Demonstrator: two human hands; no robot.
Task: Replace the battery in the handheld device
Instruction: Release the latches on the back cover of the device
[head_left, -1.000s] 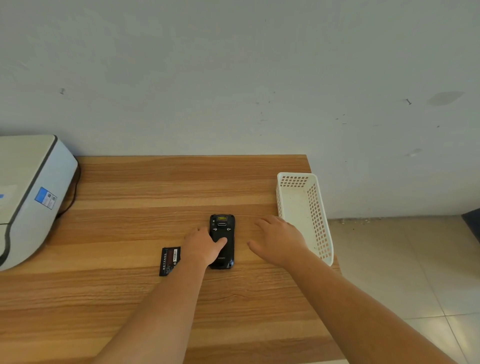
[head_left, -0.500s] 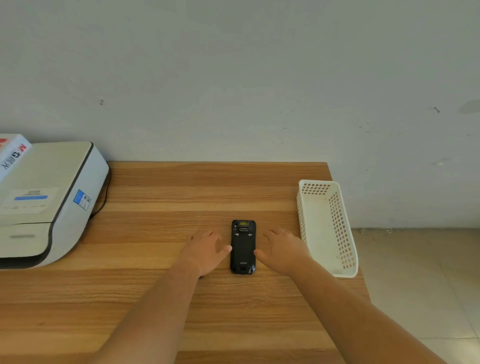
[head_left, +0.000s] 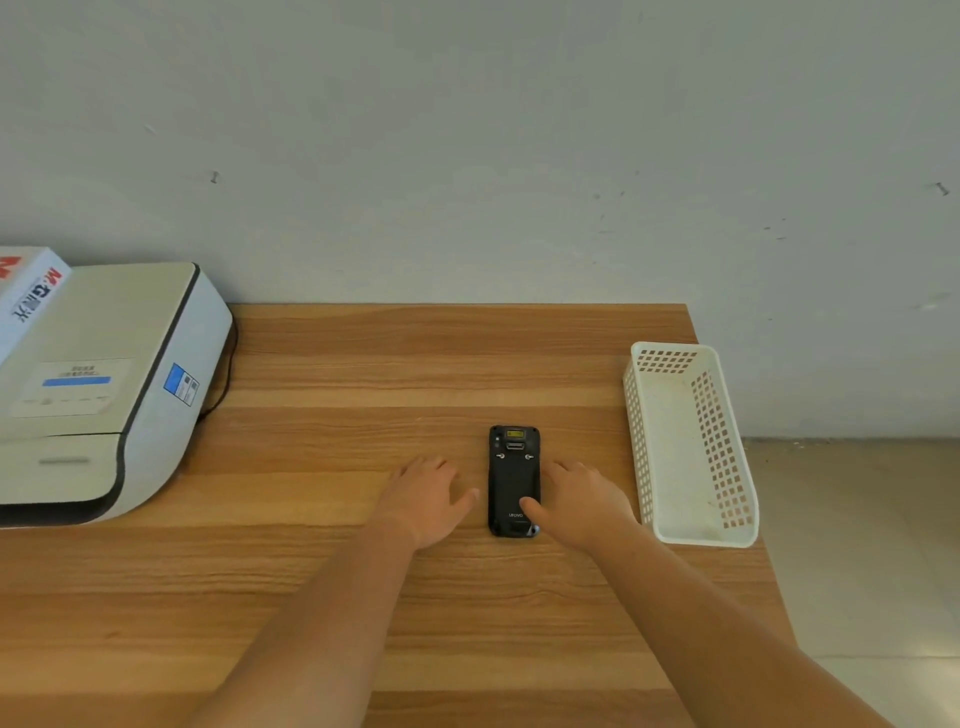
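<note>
Flanking the handheld device (head_left: 513, 480), back up near the tabletop's (head_left: 363, 364) right edge.
Head view: my left hand (head_left: 426, 499) lies flat, fingers apart, empty; right hand (head_left: 582, 501) likewise, thumb touching the casing; I'd slide both latches, then lift the cover evenly.

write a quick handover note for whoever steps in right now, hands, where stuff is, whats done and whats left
Left hand: open, flat on the wooden table, just left of the black handheld device, not touching it.
Right hand: open, thumb on the device's lower right edge.
Device lies back up, cover on.
White perforated plastic basket sits right, nothing inside.
No loose battery in view.
Whether the swap is done cannot be told.
</note>
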